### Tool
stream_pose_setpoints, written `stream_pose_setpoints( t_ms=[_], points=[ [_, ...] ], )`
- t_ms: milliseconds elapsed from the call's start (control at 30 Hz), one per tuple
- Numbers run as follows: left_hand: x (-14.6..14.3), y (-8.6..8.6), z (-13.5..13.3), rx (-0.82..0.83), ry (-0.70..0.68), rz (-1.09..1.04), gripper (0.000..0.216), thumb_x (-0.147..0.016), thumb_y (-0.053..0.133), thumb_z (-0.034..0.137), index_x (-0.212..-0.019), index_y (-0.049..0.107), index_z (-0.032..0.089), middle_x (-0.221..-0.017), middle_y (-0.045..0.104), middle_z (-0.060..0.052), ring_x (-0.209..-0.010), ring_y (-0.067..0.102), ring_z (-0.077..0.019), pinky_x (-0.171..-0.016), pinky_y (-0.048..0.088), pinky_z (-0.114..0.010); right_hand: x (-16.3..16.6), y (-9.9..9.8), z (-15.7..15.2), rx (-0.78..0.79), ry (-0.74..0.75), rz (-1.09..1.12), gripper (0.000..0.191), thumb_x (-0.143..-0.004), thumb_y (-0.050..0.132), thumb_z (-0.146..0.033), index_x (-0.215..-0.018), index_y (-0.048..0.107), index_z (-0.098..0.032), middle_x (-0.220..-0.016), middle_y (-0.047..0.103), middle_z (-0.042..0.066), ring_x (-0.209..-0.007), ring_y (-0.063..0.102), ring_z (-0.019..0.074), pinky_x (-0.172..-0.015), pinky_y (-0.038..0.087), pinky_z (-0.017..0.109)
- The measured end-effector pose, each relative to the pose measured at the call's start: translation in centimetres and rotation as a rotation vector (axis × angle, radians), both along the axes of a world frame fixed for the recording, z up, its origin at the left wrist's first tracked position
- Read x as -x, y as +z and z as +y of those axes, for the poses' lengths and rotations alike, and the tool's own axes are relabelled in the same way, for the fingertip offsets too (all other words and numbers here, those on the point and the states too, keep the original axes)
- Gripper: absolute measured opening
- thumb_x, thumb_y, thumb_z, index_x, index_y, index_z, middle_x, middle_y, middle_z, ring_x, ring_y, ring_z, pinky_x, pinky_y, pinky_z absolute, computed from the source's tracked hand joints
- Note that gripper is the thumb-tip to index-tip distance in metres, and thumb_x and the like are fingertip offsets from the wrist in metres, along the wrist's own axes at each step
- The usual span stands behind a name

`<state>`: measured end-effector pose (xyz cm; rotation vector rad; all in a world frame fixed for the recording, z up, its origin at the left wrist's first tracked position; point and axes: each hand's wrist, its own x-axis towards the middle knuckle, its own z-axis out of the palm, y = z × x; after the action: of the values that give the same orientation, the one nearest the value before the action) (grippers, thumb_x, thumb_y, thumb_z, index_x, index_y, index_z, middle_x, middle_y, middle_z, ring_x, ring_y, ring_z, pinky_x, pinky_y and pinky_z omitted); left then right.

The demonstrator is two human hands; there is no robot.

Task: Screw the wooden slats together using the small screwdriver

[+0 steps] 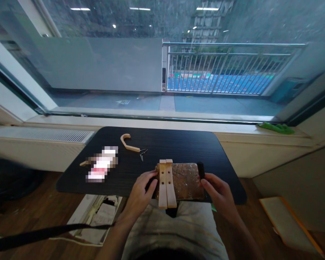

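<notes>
A flat brown slab [186, 182] with a glossy, wrinkled surface is at the near edge of the dark table, above my lap. Across its left part lie two pale wooden pieces [167, 189] side by side, each with two dark holes. My left hand [143, 190] is closed on the slab's left edge, thumb towards me. At the right edge, my right hand [218, 188] pinches a short black piece [200, 170] against or beside the slab; whether it is joined on cannot be made out.
On the dark table [178, 142] lie a curved wooden hook [130, 146], several screws [142, 154] and a pixelated item [103, 164] beside a wooden piece. An open white box [94, 216] sits below left. A green cloth [276, 128] rests on the sill under the window.
</notes>
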<state>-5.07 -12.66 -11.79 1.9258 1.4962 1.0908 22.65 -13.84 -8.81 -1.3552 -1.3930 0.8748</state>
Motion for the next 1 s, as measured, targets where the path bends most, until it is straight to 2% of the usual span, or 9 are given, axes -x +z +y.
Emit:
stream_pose_setpoints(
  t_ms=[133, 300, 467, 667, 733, 833, 933, 1000],
  points=[
    [-0.6, -0.8, 0.0, 0.001, -0.026, 0.082, 0.034, -0.095, 0.050, 0.033, -0.121, 0.068, 0.018, -0.126, 0.070, -0.011, -0.118, 0.063, -0.0248, -0.104, 0.050, -0.045, 0.6, -1.2, 0.2, -0.008, -0.105, 0.135, 0.029, -0.081, 0.066, -0.048, -0.081, 0.073, -0.020, -0.069, 0.071, 0.004, -0.071, 0.067, 0.0211, -0.067, 0.053, 0.030],
    [-1.0, -1.4, -0.4, -0.046, 0.014, 0.120, 0.036, -0.096, 0.048, 0.030, -0.124, 0.066, 0.019, -0.121, 0.072, -0.010, -0.112, 0.065, -0.0251, -0.098, 0.052, -0.044, 1.8, -2.6, -0.7, -0.008, -0.144, 0.200, 0.026, -0.082, 0.066, -0.045, -0.080, 0.073, -0.020, -0.069, 0.070, 0.004, -0.067, 0.067, 0.0203, -0.064, 0.053, 0.029],
    [-1.2, -1.3, -0.7, -0.072, 0.034, 0.123, 0.034, -0.093, 0.050, 0.027, -0.120, 0.068, 0.019, -0.117, 0.074, -0.009, -0.107, 0.067, -0.0249, -0.096, 0.052, -0.044, 2.4, -3.4, -1.5, -0.078, -0.160, 0.185, 0.023, -0.084, 0.065, -0.042, -0.075, 0.071, -0.021, -0.075, 0.070, 0.004, -0.074, 0.067, 0.0201, -0.068, 0.054, 0.029],
    [-1.0, -1.3, -0.7, -0.034, 0.018, 0.052, 0.033, -0.093, 0.049, 0.029, -0.119, 0.070, 0.022, -0.123, 0.071, -0.008, -0.114, 0.065, -0.0245, -0.100, 0.050, -0.042, 2.4, -4.4, -1.5, -0.081, -0.242, 0.082, 0.024, -0.082, 0.066, -0.043, -0.082, 0.072, -0.021, -0.079, 0.072, 0.006, -0.072, 0.067, 0.0204, -0.068, 0.055, 0.031],
    [-0.5, -1.1, -0.4, 0.018, 0.051, -0.031, 0.032, -0.093, 0.049, 0.032, -0.113, 0.072, 0.020, -0.119, 0.073, -0.009, -0.111, 0.066, -0.0236, -0.098, 0.051, -0.039, 2.4, -4.8, -1.3, -0.086, -0.257, 0.057, 0.025, -0.082, 0.066, -0.045, -0.083, 0.072, -0.020, -0.081, 0.073, 0.007, -0.071, 0.066, 0.0206, -0.068, 0.056, 0.033],
    [0.8, -0.6, 0.3, 0.126, 0.176, -0.133, 0.030, -0.091, 0.051, 0.038, -0.096, 0.073, 0.018, -0.099, 0.077, -0.008, -0.096, 0.071, -0.0221, -0.088, 0.054, -0.033, 2.4, -5.3, -0.9, -0.095, -0.261, 0.041, 0.027, -0.082, 0.066, -0.047, -0.085, 0.072, -0.020, -0.080, 0.073, 0.007, -0.071, 0.067, 0.0210, -0.070, 0.056, 0.034],
    [2.4, 0.0, 1.5, 0.170, 0.294, -0.114, 0.031, -0.087, 0.054, 0.043, -0.088, 0.072, 0.018, -0.088, 0.077, -0.007, -0.086, 0.071, -0.0226, -0.078, 0.054, -0.031, 2.3, -5.5, -0.6, -0.104, -0.253, 0.026, 0.028, -0.082, 0.065, -0.047, -0.085, 0.072, -0.020, -0.081, 0.073, 0.007, -0.073, 0.067, 0.0220, -0.072, 0.056, 0.035],
    [3.3, 0.5, 2.6, 0.197, 0.318, -0.058, 0.032, -0.087, 0.051, 0.043, -0.083, 0.071, 0.018, -0.084, 0.076, -0.007, -0.082, 0.070, -0.0230, -0.075, 0.052, -0.031, 2.2, -5.6, -0.5, -0.108, -0.248, 0.006, 0.029, -0.082, 0.065, -0.048, -0.083, 0.072, -0.020, -0.083, 0.073, 0.008, -0.076, 0.068, 0.0228, -0.072, 0.056, 0.035]
  ],
)
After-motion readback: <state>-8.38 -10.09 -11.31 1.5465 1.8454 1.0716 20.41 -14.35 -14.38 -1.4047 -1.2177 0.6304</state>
